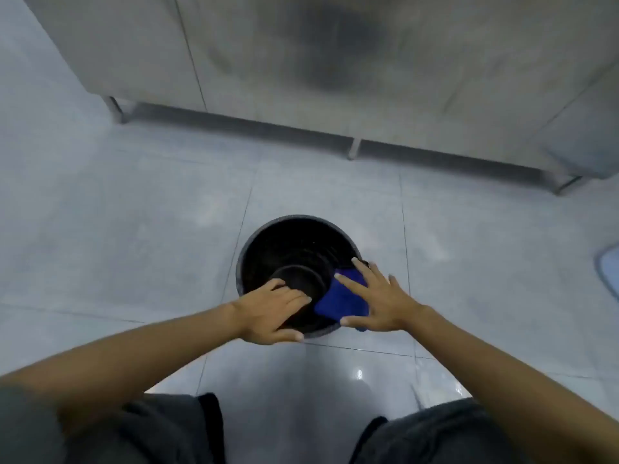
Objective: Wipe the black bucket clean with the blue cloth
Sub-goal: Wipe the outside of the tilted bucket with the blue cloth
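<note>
The black bucket [294, 242] stands upright on the tiled floor in front of me, its mouth facing up. My left hand [273, 309] grips its near rim, fingers curled inside and thumb outside. The blue cloth [340, 301] lies over the bucket's near right rim and inner wall. My right hand [375, 299] presses flat on the cloth with fingers spread, thumb on the outside of the rim. Part of the cloth is hidden under that hand.
A steel cabinet [301, 61] on short legs runs across the back, with a dark gap beneath. Pale grey floor tiles [134, 229] surround the bucket. A blue-edged mat [609, 269] shows at the right edge. My knees in dark shorts fill the bottom.
</note>
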